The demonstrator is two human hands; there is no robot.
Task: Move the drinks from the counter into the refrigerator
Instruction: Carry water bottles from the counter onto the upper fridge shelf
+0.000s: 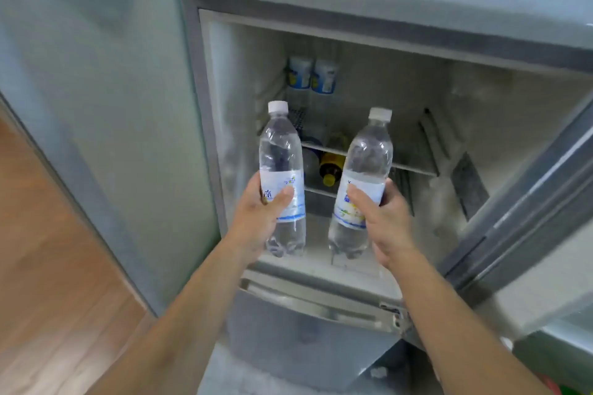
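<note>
Each hand, left hand (260, 218) and right hand (385, 221), has its fingers wrapped round an upright water bottle's label, left bottle (282, 170) and right bottle (365, 176), likely for steady shelving in the open refrigerator (353, 42) just beyond the fingers.

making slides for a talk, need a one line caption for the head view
Left hand and right hand each hold a water bottle upright before the open refrigerator.

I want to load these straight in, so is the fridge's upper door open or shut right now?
Open. The upper door is swung out to the right, and the refrigerator interior shows shelves and drinks behind both held bottles.
</note>
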